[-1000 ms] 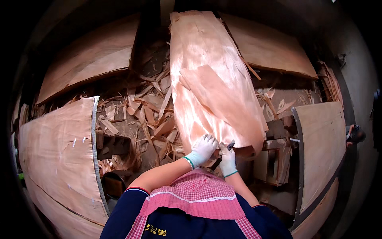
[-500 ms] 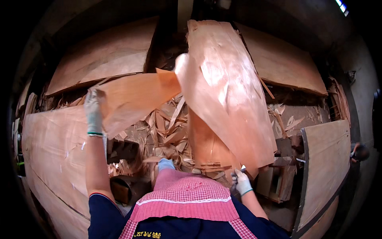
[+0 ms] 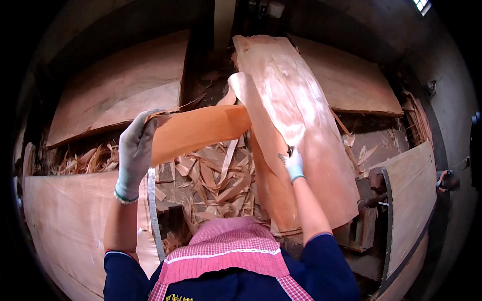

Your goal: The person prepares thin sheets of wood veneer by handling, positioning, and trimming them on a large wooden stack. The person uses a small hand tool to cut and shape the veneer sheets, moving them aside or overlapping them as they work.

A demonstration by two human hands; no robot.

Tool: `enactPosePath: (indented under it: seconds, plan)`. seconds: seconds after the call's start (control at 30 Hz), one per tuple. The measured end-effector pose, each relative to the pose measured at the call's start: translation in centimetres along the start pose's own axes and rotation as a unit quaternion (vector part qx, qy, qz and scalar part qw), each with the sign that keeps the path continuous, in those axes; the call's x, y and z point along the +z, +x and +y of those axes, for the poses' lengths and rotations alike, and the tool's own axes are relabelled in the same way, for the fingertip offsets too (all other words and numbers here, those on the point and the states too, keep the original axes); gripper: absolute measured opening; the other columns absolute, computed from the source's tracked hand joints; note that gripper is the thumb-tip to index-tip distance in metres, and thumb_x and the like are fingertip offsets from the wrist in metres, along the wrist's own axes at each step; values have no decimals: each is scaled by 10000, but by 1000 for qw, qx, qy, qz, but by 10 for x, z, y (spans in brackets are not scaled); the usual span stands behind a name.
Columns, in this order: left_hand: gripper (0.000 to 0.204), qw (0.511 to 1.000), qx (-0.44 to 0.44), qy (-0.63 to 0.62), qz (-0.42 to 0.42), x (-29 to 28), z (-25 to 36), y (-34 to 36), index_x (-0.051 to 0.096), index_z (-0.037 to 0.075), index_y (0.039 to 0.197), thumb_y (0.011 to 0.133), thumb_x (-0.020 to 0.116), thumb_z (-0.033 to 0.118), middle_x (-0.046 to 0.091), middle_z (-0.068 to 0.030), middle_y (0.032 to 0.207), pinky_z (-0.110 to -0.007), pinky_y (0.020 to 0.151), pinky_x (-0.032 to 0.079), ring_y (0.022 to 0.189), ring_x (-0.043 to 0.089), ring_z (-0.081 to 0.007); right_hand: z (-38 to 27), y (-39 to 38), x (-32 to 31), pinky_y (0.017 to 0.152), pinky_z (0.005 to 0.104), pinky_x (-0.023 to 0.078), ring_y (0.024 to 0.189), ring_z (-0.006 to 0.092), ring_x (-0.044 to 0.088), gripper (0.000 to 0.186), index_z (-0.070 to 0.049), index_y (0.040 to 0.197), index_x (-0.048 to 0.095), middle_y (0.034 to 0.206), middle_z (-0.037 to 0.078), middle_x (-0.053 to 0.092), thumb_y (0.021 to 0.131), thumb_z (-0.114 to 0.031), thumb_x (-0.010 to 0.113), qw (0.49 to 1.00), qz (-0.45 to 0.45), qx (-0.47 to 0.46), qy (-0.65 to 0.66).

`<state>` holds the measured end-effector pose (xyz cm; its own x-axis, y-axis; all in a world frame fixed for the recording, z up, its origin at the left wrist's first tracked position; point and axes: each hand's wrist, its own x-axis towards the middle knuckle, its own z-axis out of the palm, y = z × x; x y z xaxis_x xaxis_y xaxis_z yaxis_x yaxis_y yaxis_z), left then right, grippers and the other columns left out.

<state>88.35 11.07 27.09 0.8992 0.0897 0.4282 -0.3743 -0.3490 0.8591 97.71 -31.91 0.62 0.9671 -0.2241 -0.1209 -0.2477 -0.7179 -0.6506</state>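
Note:
My left hand (image 3: 136, 145), in a pale knit glove with a green-edged cuff, is raised at the left and closed on the end of a thin orange-brown strip of wood veneer (image 3: 201, 128). The strip stretches right and curls over at its far end, beside a long stack of veneer sheets (image 3: 321, 170). On that stack lies my right hand (image 3: 293, 164), also gloved. Its fingers are closed around a small dark tool (image 3: 290, 149), mostly hidden, with only a dark end showing by the veneer's edge.
Veneer scraps (image 3: 221, 175) litter the floor between the stacks. Large flat panels stand at the far left (image 3: 125, 80), near left (image 3: 75, 210), far right (image 3: 351, 75) and near right (image 3: 411, 195). A wooden frame (image 3: 365, 228) sits beside the near-right panel.
My right hand has moved forward along the stack from its near end. My left hand still holds the strip, now nearer and more raised, and the strip's wide part has swung narrower.

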Motion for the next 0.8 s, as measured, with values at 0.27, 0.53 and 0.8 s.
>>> enactPosePath:
  seconds: [0.27,0.53,0.8]
  plan:
    - [208,995,-85,-13,40,-40,-21,9,613,-13,1130,996,485,83,675,-44,997,-260,883,479,923,612,-104,23,28,59,865,432,540,1036,352,632,527,-99,1188,418,1111,172,581,797,-265,730,937,-23,116,-329]
    - [194,989,-118,-22,92,-51,-98,34,630,2,1087,996,508,123,649,12,970,-222,830,468,890,571,-65,3,50,-14,772,460,512,917,380,635,195,-75,1029,632,993,195,656,871,-189,625,973,143,-93,-158]
    - [197,982,-161,1,96,-53,-159,94,629,12,1047,989,524,169,583,65,880,-190,670,407,766,475,-32,79,88,-157,800,470,507,952,385,642,241,-58,1038,640,968,204,677,838,-192,656,935,86,171,-299]
